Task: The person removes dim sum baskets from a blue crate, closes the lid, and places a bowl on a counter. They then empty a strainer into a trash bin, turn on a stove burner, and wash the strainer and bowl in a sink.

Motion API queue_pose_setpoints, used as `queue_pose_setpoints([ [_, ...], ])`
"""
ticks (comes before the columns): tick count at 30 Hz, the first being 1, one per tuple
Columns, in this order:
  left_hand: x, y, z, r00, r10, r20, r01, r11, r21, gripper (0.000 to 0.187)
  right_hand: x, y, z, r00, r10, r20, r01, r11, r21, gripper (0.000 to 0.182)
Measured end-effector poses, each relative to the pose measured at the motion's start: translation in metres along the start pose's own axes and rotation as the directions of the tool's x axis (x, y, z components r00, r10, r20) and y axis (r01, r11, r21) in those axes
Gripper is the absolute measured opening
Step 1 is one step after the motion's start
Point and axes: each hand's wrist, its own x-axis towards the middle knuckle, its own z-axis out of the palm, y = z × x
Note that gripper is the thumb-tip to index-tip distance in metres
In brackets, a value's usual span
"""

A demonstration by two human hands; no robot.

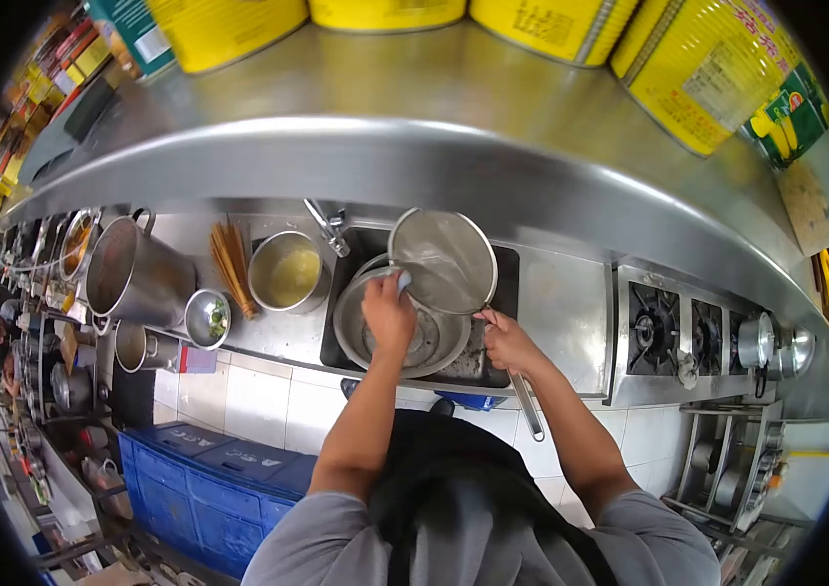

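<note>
The person stood at a steel sink set into a long shiny metal counter. The left hand was curled tight around a small pale blue sponge, and only a bit of the sponge peeked out above the fingers. That hand pressed the sponge against the lower edge of a big round metal strainer with a fine mesh. The right hand gripped the strainer's long flat metal handle, close to where the handle met the round part. The handle's far end stuck out past the counter edge, toward the person's body. The strainer was tipped up on its side over the sink, so its mesh faced the camera.

Under the strainer, a wide round metal bowl sat in the sink (it filled most of the basin). A silver tap leaned over the sink's left corner.

Left of the sink stood a round metal pot with yellowish liquid. Beside it lay a bundle of thin brown sticks. Next came a small shiny metal bowl and a tall grey metal stockpot.

To the right of the sink was a black gas stove burner. Big yellow tin cans stood on the steel shelf above. Blue plastic crates sat on the floor to the left.
</note>
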Motion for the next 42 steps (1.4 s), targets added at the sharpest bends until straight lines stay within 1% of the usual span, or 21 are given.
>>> queue_pose_setpoints([
  [2,-0.008,-0.02,0.032,0.956,-0.164,0.243,0.15,0.986,0.073,0.031,0.01,0.009,0.01,0.996,0.007,0.094,-0.015,0.997,0.076,0.039],
  [4,-0.048,-0.022,0.072,0.933,-0.158,0.324,0.215,0.965,-0.151,0.025,0.03,0.014,0.012,0.996,0.016,0.085,-0.028,0.99,0.139,0.039],
  [6,-0.064,0.011,0.067,0.926,-0.106,0.362,0.244,0.901,-0.359,0.024,0.046,0.026,0.005,0.997,0.04,0.073,-0.054,0.976,0.209,0.038],
  [9,-0.056,-0.003,0.032,0.956,-0.101,0.276,0.196,0.919,-0.341,0.026,0.059,0.037,-0.015,0.999,-0.044,0.025,0.037,0.968,0.247,0.033],
  [12,0.013,-0.049,-0.059,0.996,-0.059,0.067,0.064,0.995,-0.075,0.032,0.072,0.071,-0.045,0.907,-0.407,-0.105,0.376,0.897,-0.232,0.033],
  [15,0.09,-0.101,-0.115,0.997,-0.069,-0.032,0.075,0.962,0.262,0.04,0.041,0.059,-0.056,0.684,-0.717,-0.131,0.586,0.648,-0.487,0.043],
  [17,0.13,-0.139,-0.12,0.889,-0.393,0.232,0.24,0.835,0.494,0.062,0.025,0.045,-0.058,0.925,-0.371,0.081,0.378,0.919,-0.11,0.037],
  [20,0.138,-0.191,-0.086,0.743,-0.526,0.415,0.136,0.725,0.675,0.072,0.029,0.02,-0.035,0.981,-0.156,0.119,0.154,0.988,0.027,0.036],
  [21,0.14,-0.188,-0.084,0.603,-0.627,0.493,0.216,0.723,0.656,0.086,0.037,0.014,-0.031,0.976,-0.153,0.154,0.154,0.988,0.008,0.035],
  [26,0.141,-0.222,-0.06,0.525,-0.688,0.501,0.33,0.707,0.626,0.103,0.044,0.018,-0.02,0.983,-0.169,0.069,0.171,0.985,-0.026,0.031],
  [27,0.144,-0.276,-0.04,0.491,-0.633,0.598,0.3,0.768,0.566,0.098,0.048,0.026,-0.02,0.978,-0.174,0.118,0.18,0.983,-0.038,0.029],
  [29,0.149,-0.253,-0.054,0.498,-0.681,0.536,0.691,0.686,0.229,0.059,0.055,0.028,-0.024,0.972,-0.188,0.142,0.196,0.98,-0.041,0.029],
  [30,0.148,-0.242,-0.057,0.497,-0.669,0.552,0.679,0.696,0.232,0.059,0.059,0.026,-0.024,0.972,-0.122,0.201,0.151,0.979,-0.135,0.028],
  [32,0.155,-0.209,-0.083,0.545,-0.679,0.492,0.831,0.513,-0.213,0.046,0.063,0.013,-0.016,0.966,-0.049,0.253,0.107,0.969,-0.222,0.031],
  [34,0.135,-0.167,-0.103,0.768,-0.483,0.42,0.609,0.753,-0.248,0.035,0.055,-0.006,-0.002,0.99,0.09,0.113,-0.041,0.923,-0.383,0.038],
  [35,0.119,-0.143,-0.104,0.888,-0.314,0.335,0.376,0.916,-0.138,0.029,0.061,-0.003,0.001,0.985,0.079,0.152,-0.01,0.91,-0.414,0.043],
  [36,0.092,-0.13,-0.094,0.907,-0.236,0.35,0.287,0.953,-0.102,0.028,0.065,-0.001,0.005,0.984,0.085,0.154,-0.014,0.911,-0.411,0.043],
  [37,0.071,-0.075,-0.092,0.854,-0.311,0.417,0.379,0.921,-0.09,0.032,0.069,0.0,0.011,0.983,0.09,0.159,-0.018,0.915,-0.404,0.042],
  [38,0.043,-0.056,-0.068,0.936,-0.122,0.329,0.198,0.958,-0.209,0.036,0.074,0.002,0.017,0.982,0.092,0.166,-0.018,0.917,-0.398,0.043],
  [41,-0.011,0.024,-0.023,0.907,0.26,0.33,-0.122,0.915,-0.385,0.03,0.107,0.023,0.027,0.995,0.092,0.037,-0.047,0.764,-0.643,0.043],
  [42,-0.012,0.012,-0.014,0.91,0.256,0.326,-0.121,0.916,-0.382,0.03,0.11,0.028,0.025,0.995,0.092,0.041,-0.043,0.761,-0.648,0.043],
])
